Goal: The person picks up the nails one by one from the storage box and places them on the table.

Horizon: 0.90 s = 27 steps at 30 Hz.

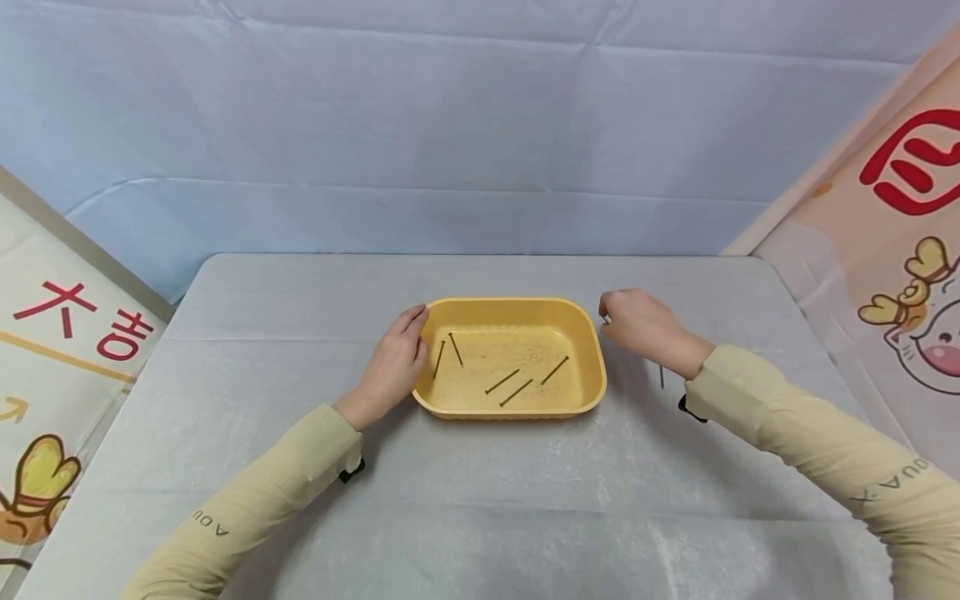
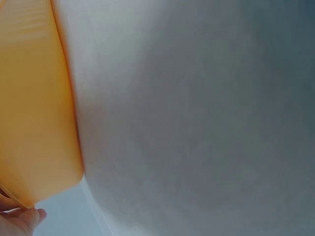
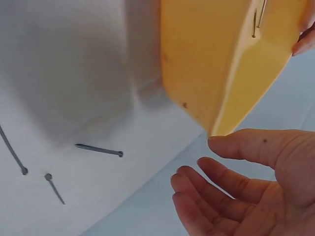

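Note:
A yellow plastic tray point(image 1: 510, 414) stands on the table, with several dark nails point(image 1: 515, 392) scattered over its floor. My left hand point(image 1: 386, 362) grips the tray's left rim; in the left wrist view its fingertips point(image 2: 30, 216) pinch the rim near a corner. Just off the tray's right side is my right hand point(image 1: 643, 325), which appears in the right wrist view with fingers loosely bent and spread, the thumb overlapping the tray's corner. No nail shows in that hand. Three more nails point(image 3: 99, 150) lie on the table beside the tray in the right wrist view.
A grey cloth covers the table point(image 1: 480, 500). Behind it hangs a pale blue sheet point(image 1: 480, 125). Printed banners stand at the left point(image 1: 67, 400) and right point(image 1: 900, 275) sides. One loose nail point(image 1: 662, 377) shows under the right wrist.

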Each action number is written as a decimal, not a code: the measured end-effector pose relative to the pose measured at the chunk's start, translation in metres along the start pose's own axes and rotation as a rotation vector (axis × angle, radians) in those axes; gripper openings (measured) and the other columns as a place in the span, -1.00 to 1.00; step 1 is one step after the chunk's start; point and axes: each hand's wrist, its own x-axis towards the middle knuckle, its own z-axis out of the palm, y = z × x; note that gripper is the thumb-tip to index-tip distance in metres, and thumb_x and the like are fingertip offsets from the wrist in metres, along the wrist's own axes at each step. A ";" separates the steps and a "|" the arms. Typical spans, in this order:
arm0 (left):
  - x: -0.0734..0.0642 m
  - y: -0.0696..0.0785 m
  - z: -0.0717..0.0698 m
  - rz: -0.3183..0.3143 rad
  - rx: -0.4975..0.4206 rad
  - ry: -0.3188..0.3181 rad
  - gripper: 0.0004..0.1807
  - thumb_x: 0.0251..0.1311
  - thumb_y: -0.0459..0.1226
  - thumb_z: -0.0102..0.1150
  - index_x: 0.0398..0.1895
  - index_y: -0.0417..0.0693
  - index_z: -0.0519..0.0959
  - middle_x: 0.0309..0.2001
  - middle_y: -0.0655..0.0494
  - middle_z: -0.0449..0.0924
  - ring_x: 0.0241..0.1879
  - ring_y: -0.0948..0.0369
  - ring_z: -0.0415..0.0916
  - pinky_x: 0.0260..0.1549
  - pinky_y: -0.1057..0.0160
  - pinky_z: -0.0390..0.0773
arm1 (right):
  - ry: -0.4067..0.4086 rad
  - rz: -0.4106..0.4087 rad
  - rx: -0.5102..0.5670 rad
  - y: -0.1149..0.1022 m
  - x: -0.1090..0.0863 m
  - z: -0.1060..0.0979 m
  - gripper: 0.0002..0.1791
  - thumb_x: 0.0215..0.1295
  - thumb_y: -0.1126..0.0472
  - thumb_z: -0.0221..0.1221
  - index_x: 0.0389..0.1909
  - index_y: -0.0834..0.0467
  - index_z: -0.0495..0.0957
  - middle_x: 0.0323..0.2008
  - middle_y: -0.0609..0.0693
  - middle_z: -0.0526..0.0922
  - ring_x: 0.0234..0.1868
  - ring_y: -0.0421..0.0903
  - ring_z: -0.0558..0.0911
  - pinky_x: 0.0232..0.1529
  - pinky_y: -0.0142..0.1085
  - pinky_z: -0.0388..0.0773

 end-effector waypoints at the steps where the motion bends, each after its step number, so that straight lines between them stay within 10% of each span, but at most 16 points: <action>1: 0.000 0.000 0.000 0.000 -0.001 0.001 -0.54 0.20 -0.46 -0.08 0.20 -0.41 0.29 0.21 -0.20 0.28 0.21 -0.01 0.25 0.14 0.10 0.34 | 0.001 -0.002 -0.002 -0.002 0.000 -0.001 -0.73 0.09 0.37 0.04 -0.18 0.40 0.51 -0.24 0.27 0.58 -0.32 0.06 0.56 -0.36 -0.13 0.54; 27: 0.000 0.000 0.000 0.003 -0.003 0.001 -0.54 0.20 -0.46 -0.08 0.20 -0.42 0.29 0.21 -0.21 0.28 0.21 -0.01 0.25 0.14 0.10 0.34 | 0.034 -0.113 -0.063 -0.032 -0.006 -0.010 -0.74 0.12 0.36 0.11 -0.16 0.39 0.52 -0.23 0.25 0.58 -0.33 0.01 0.56 -0.41 -0.24 0.54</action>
